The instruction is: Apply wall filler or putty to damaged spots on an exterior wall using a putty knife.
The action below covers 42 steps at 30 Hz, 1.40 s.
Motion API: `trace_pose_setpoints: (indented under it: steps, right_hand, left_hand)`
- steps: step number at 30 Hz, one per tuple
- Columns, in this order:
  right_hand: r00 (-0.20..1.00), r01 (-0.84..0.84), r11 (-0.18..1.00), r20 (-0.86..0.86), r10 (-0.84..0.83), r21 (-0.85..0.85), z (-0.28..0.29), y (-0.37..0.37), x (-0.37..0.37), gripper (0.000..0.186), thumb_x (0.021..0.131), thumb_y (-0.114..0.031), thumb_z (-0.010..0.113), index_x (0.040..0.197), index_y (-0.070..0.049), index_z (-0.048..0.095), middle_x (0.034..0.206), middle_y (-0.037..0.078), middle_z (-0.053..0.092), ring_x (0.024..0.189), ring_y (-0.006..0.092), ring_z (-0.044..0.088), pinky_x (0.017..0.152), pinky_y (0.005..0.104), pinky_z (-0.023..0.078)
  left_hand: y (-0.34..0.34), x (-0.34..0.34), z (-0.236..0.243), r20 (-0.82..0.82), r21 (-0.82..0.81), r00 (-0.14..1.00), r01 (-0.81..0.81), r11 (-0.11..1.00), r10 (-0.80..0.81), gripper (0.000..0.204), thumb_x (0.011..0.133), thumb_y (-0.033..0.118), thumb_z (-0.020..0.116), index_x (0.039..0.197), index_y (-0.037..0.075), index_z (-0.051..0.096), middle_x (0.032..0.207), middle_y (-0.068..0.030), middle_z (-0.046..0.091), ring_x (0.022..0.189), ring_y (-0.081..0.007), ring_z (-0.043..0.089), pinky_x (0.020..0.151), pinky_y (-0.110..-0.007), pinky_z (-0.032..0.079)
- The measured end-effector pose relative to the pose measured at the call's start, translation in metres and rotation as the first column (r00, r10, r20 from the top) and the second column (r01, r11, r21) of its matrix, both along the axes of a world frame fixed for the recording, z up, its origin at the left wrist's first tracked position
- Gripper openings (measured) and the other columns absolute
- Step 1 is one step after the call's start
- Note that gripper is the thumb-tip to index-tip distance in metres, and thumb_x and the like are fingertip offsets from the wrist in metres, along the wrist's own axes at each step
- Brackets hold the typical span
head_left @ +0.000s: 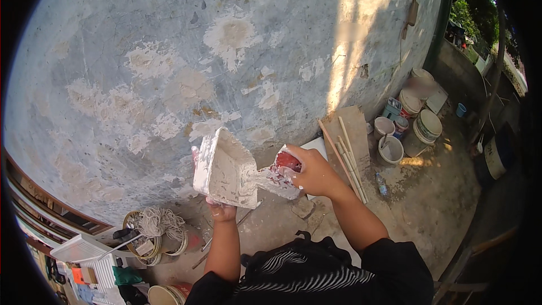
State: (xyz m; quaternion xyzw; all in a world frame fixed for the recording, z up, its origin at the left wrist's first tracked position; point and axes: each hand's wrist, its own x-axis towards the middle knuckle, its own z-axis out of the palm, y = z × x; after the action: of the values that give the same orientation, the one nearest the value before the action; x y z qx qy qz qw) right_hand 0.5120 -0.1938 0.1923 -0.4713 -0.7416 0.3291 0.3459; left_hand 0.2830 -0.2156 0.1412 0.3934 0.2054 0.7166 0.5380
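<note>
My left hand (222, 210) grips a plaster-crusted rectangular tub (230, 170) from below and behind, tilted so that its hollow faces right. Pale filler coats its walls, and some is smeared on my fingers. In my closed right hand (313, 172) is a scraper (279, 185) with a red handle, its blade caked in filler. The blade reaches left to the tub's right rim; whether it touches is hard to tell. Behind both stands a blue-grey wall (152, 17) with several rough whitish patches of filler (232, 34).
At right stand several buckets (389, 149), near wooden sticks (349, 161) and a board (354, 127) leaning on the wall. A plastic bottle (381, 184) lies on the concrete floor (423, 209). Lower left, a bucket holds pale rope (161, 223). A wood-framed opening (51, 203) edges the wall.
</note>
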Motion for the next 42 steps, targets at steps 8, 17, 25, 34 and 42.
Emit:
trace_pose_setpoints:
  steps: [8,17,25,34,42]
  right_hand:
    - [0.904,0.1,0.876,0.324,-0.278,0.472,0.03,-0.02,-0.011,0.022,0.074,-0.006,0.063,0.096,-0.005,0.057,0.077,0.014,0.065,0.08,0.0343,0.063,0.068,0.0437,0.051]
    - [0.788,-0.111,0.961,0.612,-0.069,0.252,0.017,0.019,-0.02,0.026,0.072,-0.007,0.065,0.097,-0.003,0.061,0.081,0.014,0.066,0.084,0.0331,0.065,0.072,0.0433,0.051]
    - [0.91,-0.05,0.983,0.397,0.116,-0.174,-0.024,0.061,-0.001,0.027,0.073,-0.006,0.059,0.099,0.002,0.061,0.086,0.025,0.064,0.085,0.0445,0.061,0.075,0.0487,0.047]
    - [0.971,0.231,0.801,0.183,-0.154,-0.553,-0.079,0.062,0.019,0.02,0.08,-0.014,0.064,0.092,0.002,0.065,0.082,0.015,0.067,0.076,0.0227,0.063,0.069,0.0366,0.048]
    - [0.97,0.224,0.743,0.07,-0.232,-0.63,-0.098,0.058,0.009,0.018,0.077,-0.013,0.063,0.086,0.002,0.068,0.074,0.011,0.066,0.07,0.0196,0.062,0.067,0.0362,0.049]
  left_hand:
    - [0.025,0.008,-0.039,0.059,-0.052,0.986,0.157,0.986,-0.154,0.118,0.065,0.062,0.079,0.151,0.007,0.018,0.151,-0.012,0.032,0.136,-0.0306,0.037,0.113,-0.047,0.033]
    - [0.078,0.024,-0.059,-0.082,0.072,0.967,0.248,0.966,-0.242,0.096,0.086,0.061,0.055,0.15,0.003,0.015,0.145,-0.0161,0.037,0.131,-0.0303,0.043,0.108,-0.043,0.036]
    - [0.124,0.034,-0.113,0.116,-0.061,0.865,0.496,0.866,-0.488,0.074,0.096,0.053,0.043,0.146,0.0,0.029,0.145,-0.0163,0.039,0.133,-0.0315,0.04,0.11,-0.044,0.033]
    - [0.139,0.042,-0.122,-0.044,0.028,0.827,0.562,0.827,-0.561,0.097,0.088,0.063,0.05,0.151,0.001,0.01,0.149,-0.0182,0.03,0.134,-0.0324,0.038,0.112,-0.046,0.031]
    - [0.142,0.059,-0.082,-0.228,0.134,0.85,0.51,0.85,-0.474,0.108,0.084,0.064,0.054,0.15,-0.006,0.005,0.149,-0.0231,0.028,0.137,-0.0321,0.033,0.113,-0.044,0.026]
